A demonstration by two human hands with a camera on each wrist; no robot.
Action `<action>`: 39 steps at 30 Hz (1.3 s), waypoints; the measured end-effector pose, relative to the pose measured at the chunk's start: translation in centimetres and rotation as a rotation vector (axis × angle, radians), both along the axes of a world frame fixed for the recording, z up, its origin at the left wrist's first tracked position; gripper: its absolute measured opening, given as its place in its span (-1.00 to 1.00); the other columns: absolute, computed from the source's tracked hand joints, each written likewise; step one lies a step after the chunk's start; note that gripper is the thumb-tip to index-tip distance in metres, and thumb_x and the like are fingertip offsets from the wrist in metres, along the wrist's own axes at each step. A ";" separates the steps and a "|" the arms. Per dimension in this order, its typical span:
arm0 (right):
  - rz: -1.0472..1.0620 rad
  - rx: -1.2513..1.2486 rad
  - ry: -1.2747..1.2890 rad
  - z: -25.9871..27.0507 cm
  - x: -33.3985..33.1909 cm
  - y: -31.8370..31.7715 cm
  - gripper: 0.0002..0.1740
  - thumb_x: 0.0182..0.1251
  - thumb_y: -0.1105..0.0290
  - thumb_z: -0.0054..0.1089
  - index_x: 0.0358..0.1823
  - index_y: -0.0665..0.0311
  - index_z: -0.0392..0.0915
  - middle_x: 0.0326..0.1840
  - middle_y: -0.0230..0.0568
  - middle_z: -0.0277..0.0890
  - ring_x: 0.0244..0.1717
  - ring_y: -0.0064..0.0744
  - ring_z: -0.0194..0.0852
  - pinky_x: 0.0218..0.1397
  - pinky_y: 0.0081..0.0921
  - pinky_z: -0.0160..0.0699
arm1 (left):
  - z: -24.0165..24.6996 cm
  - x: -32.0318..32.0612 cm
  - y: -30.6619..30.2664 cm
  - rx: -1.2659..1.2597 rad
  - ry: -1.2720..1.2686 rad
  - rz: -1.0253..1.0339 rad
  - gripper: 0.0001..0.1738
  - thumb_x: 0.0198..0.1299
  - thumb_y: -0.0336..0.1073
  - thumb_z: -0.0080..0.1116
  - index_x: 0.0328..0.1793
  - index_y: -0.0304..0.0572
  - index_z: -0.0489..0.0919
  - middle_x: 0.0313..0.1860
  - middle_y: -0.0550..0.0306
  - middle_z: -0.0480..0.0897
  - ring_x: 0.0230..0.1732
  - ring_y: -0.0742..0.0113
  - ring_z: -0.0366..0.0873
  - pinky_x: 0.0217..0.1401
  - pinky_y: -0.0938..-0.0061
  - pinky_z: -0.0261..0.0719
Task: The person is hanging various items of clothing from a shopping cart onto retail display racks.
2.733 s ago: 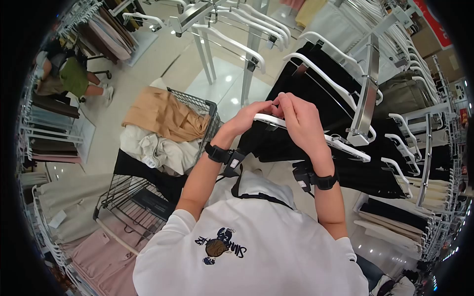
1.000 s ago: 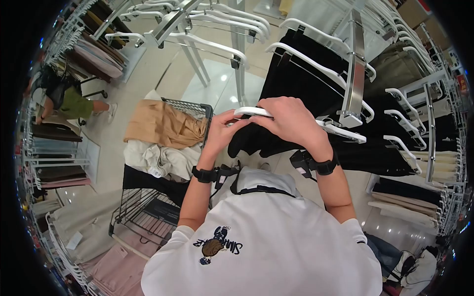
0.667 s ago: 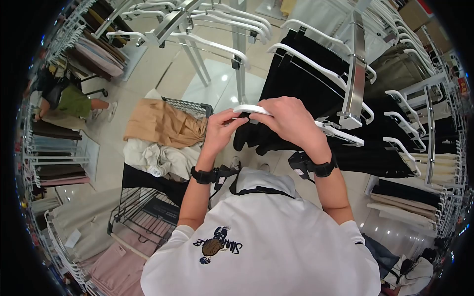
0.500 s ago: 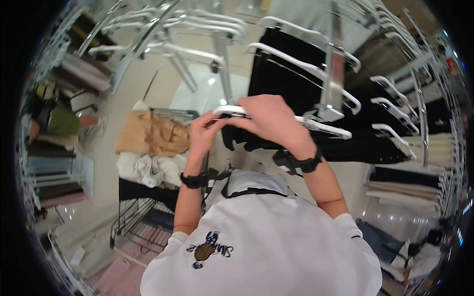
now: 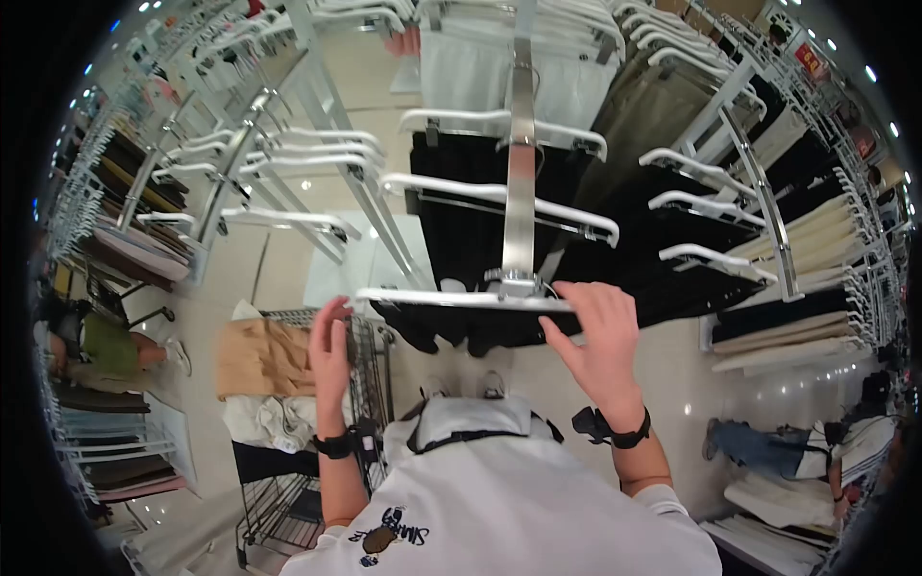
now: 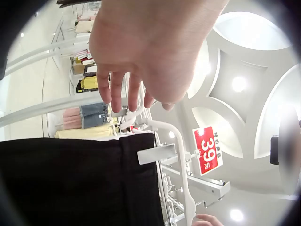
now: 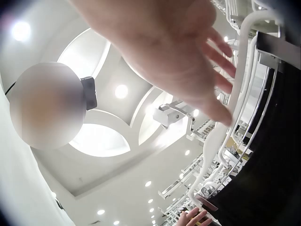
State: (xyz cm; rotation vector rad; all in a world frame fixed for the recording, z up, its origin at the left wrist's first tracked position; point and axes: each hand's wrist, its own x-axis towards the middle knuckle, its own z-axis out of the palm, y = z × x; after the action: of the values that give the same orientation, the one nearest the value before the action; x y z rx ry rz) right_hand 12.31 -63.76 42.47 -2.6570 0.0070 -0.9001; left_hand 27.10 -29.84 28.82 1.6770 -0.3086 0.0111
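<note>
A white hanger (image 5: 437,300) lay across in front of you, its middle at the near end of a silver rail (image 5: 520,192), with black trousers (image 6: 70,176) hanging beneath it. The hanger looked smooth and glossy, a slim bar that swelled gently along its length and curved round at the end by your left hand (image 5: 330,360). Flat silver clips (image 6: 156,154) gripped the waistband of the trousers, and the cloth was a deep, even black with a matte face, showing a seam and folds near the top. Your left hand was raised just beside one end of the hanger, its fingers long, released and slightly spread, apart from the cloth. Your right hand (image 5: 600,336) was at the other end, thumb and fingers loosely extended to either side of the hanger rather than clenched; whether the fingertips brushed it, you could not tell. Farther along the same rail hung another white hanger (image 5: 471,190), also bearing black cloth. Below and beside your left arm stood a dark wire cart (image 5: 369,363), with a tan cloth (image 5: 261,360) heaped over white fabric (image 5: 264,422).
</note>
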 end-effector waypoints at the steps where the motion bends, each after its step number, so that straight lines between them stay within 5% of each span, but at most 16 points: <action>1: 0.015 -0.087 0.095 -0.3 0.4 -0.3 -0.53 0.07 0.39 0.53 0.07 0.20 0.65 -0.10 -0.32 0.61 -0.05 -0.16 0.54 0.14 -0.25 0.43 | 0.5 0.0 -0.9 -0.020 0.029 -0.009 -0.60 0.61 -0.32 -0.11 0.45 -0.27 0.49 0.36 0.07 0.58 0.32 0.26 0.55 0.38 0.37 0.46; 2: 0.074 -0.072 0.102 -1.1 1.0 -0.5 -0.65 0.05 0.38 0.53 -0.09 0.17 0.67 -0.21 -0.29 0.62 -0.10 -0.14 0.57 0.09 -0.22 0.45 | 0.7 0.1 -1.6 0.000 0.001 -0.032 -0.59 0.62 -0.31 -0.13 0.46 -0.26 0.48 0.37 0.06 0.58 0.34 0.25 0.53 0.40 0.37 0.45; 8: 0.070 -0.014 0.076 -3.3 2.3 -1.3 -0.75 0.11 0.46 0.46 -0.15 0.18 0.69 -0.35 -0.34 0.61 -0.34 -0.29 0.60 -0.23 -0.33 0.46 | 3.3 0.7 -5.0 0.099 -0.137 -0.121 -0.52 0.58 -0.35 -0.16 0.56 -0.21 0.40 0.47 0.01 0.50 0.49 0.20 0.41 0.50 0.31 0.35; 13: 0.014 -0.022 0.018 -1.5 2.2 -2.1 -0.76 0.10 0.46 0.47 -0.16 0.18 0.69 -0.40 -0.32 0.60 -0.36 -0.28 0.59 -0.24 -0.32 0.45 | 5.8 1.3 -6.9 0.112 -0.238 -0.126 -0.46 0.54 -0.35 -0.11 0.62 -0.18 0.33 0.58 -0.02 0.37 0.56 0.12 0.32 0.57 0.24 0.26; 23: -0.181 0.091 0.005 -2.1 -2.6 -5.9 -0.82 0.16 0.50 0.43 -0.18 0.23 0.72 -0.44 -0.29 0.59 -0.44 -0.25 0.54 -0.29 -0.34 0.40 | 11.7 6.8 -13.8 0.150 -0.492 -0.261 -0.56 0.47 -0.30 0.13 0.43 -0.20 0.54 0.40 -0.05 0.55 0.49 0.00 0.40 0.59 0.18 0.23; 29: -0.245 0.160 0.037 -3.7 -5.8 -6.9 -0.81 0.17 0.48 0.43 -0.16 0.23 0.72 -0.44 -0.30 0.59 -0.44 -0.26 0.54 -0.35 -0.33 0.42 | 12.0 8.8 -19.1 0.442 -0.755 -0.353 -0.51 0.41 -0.27 0.23 0.44 -0.13 0.54 0.41 0.03 0.56 0.42 0.01 0.45 0.52 0.18 0.27; 34: -0.044 0.037 0.016 -0.7 -2.6 -5.3 -0.75 0.15 0.47 0.44 -0.12 0.20 0.69 -0.42 -0.31 0.57 -0.43 -0.27 0.54 -0.32 -0.33 0.43 | 11.4 7.9 -16.2 0.227 -0.651 -0.192 -0.76 0.46 -0.38 0.13 0.13 -0.25 0.70 0.19 0.03 0.70 0.26 0.11 0.58 0.39 0.28 0.41; 39: 0.091 -0.012 0.011 -0.3 1.4 -2.9 -0.76 0.14 0.44 0.44 -0.14 0.20 0.67 -0.38 -0.33 0.58 -0.40 -0.29 0.57 -0.34 -0.34 0.43 | 7.7 7.3 -8.9 0.021 -0.405 -0.062 -0.66 0.61 -0.29 -0.09 0.08 -0.35 0.69 0.06 0.04 0.72 0.15 0.25 0.61 0.32 0.35 0.46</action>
State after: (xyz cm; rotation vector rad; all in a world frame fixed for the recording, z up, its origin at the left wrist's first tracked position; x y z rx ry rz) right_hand 13.66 -66.63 42.21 -2.6500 -0.1159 -0.8582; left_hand 34.39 -38.76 36.51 1.6783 -0.6667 0.3053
